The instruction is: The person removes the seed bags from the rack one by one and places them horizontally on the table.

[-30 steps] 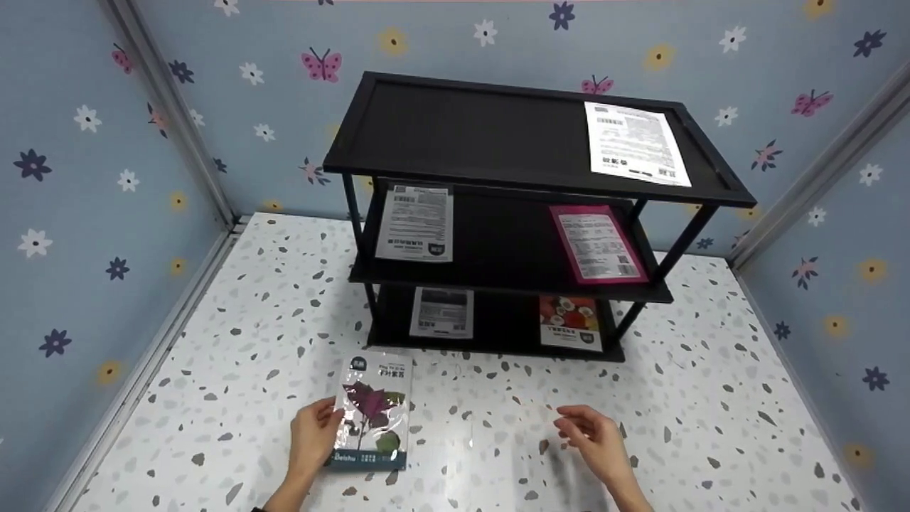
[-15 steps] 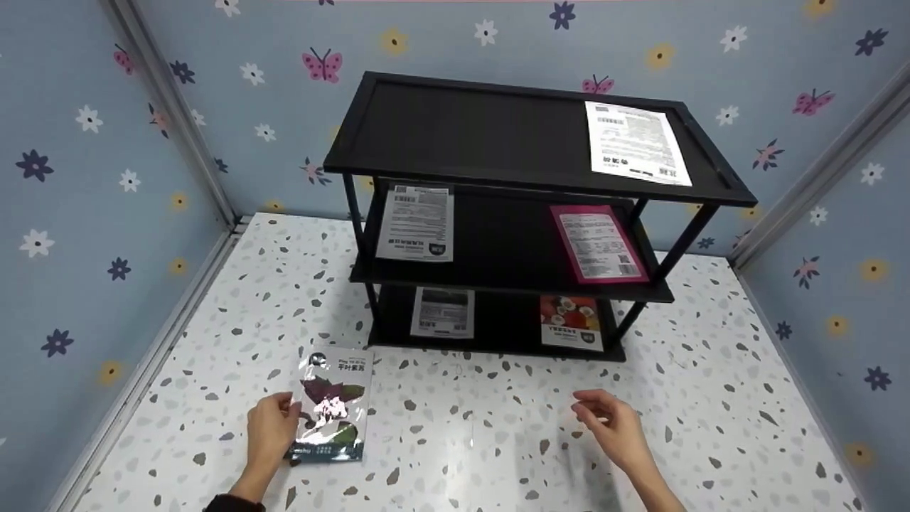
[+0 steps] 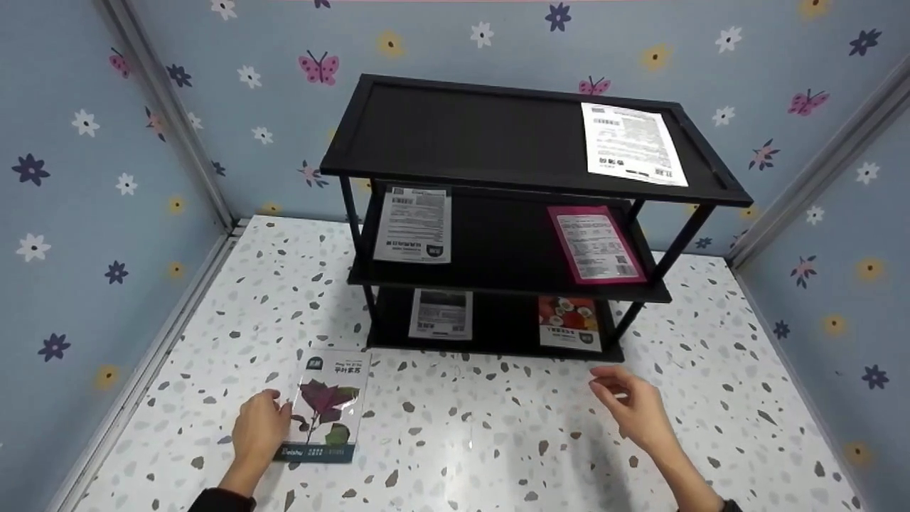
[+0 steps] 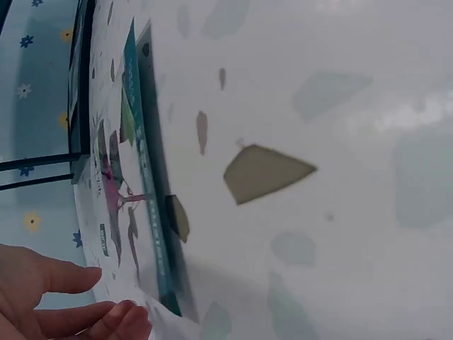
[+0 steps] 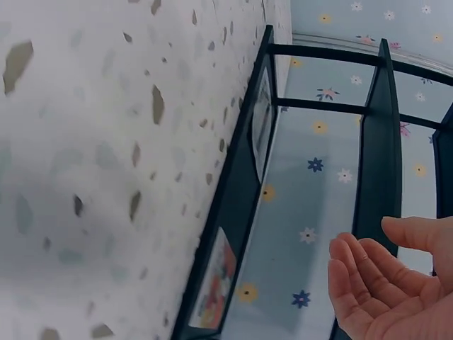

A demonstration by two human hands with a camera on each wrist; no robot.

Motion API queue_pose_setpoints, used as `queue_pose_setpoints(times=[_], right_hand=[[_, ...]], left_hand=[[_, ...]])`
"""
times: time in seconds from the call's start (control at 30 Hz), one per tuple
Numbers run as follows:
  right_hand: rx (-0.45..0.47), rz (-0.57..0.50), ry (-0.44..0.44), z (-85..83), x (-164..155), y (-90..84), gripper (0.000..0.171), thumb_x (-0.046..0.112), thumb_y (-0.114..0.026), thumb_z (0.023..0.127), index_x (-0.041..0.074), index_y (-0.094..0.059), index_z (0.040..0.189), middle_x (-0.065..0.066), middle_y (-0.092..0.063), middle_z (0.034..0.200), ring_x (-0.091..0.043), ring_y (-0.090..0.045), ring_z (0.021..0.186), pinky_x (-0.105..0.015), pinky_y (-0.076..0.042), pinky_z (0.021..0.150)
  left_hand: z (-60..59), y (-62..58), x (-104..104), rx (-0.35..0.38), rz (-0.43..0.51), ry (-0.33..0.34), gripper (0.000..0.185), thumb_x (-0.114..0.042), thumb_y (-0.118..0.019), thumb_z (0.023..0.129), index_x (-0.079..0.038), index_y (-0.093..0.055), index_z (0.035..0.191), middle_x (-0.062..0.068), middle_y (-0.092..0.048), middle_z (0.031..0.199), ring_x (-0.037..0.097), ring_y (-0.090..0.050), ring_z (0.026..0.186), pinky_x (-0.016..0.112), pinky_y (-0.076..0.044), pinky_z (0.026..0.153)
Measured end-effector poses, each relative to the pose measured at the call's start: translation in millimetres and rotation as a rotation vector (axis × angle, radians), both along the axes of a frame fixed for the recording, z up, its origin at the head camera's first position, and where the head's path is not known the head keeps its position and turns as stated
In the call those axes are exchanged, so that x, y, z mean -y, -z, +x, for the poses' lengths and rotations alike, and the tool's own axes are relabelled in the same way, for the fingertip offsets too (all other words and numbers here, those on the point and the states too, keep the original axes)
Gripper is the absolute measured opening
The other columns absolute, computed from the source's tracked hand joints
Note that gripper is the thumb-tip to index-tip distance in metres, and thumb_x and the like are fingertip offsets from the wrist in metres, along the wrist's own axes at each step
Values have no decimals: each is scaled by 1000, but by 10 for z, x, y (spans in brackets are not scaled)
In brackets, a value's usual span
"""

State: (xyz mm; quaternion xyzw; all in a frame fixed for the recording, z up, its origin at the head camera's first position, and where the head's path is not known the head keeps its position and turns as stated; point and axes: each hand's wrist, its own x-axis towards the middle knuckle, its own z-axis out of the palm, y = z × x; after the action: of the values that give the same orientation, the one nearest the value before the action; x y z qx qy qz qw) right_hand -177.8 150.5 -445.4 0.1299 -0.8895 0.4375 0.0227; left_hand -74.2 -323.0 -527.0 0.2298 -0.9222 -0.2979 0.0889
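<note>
Fingers of the left hand (image 3: 260,431) rest relaxed against the left edge of the seed packet (image 3: 323,407), which lies flat on the worktop (image 3: 498,441); the right hand (image 3: 635,411) hovers loosely spread, holding nothing.

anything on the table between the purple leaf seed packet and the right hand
Nothing. In the head view the speckled table is bare between the seed packet, touched by the left hand, and the right hand.
</note>
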Motion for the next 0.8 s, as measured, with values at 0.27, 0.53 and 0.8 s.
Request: queue_pose_setpoints(times=[0.27, 0.53, 0.8], right_hand=[[-126, 94, -54, -91, -44, -415, 22, 7, -62, 83, 2, -62, 104, -7, -64, 93, -18, -61, 81, -28, -51, 68], [-166, 209, -111, -159, -46, -858, 34, 12, -60, 85, -2, -55, 115, -17, -58, 109, -29, -58, 92, -42, -48, 77], [-268, 274, -137, -215, -40, -1315, 38, 10, -62, 83, -3, -52, 118, -21, -57, 110, -32, -56, 94, -46, -47, 76]], left_hand=[[-152, -354, -217, -5, -45, 155, 46, -7, -61, 78, 21, -46, 110, 37, -47, 103, 49, -48, 93, 53, -43, 76], [-374, -888, -608, -44, -113, 366, 56, -9, -66, 76, 20, -42, 117, 36, -43, 115, 48, -43, 104, 52, -40, 85], [-612, -1557, -1120, -24, -152, 572, 66, -19, -68, 77, 9, -36, 129, 28, -38, 128, 40, -39, 115, 51, -34, 94]])
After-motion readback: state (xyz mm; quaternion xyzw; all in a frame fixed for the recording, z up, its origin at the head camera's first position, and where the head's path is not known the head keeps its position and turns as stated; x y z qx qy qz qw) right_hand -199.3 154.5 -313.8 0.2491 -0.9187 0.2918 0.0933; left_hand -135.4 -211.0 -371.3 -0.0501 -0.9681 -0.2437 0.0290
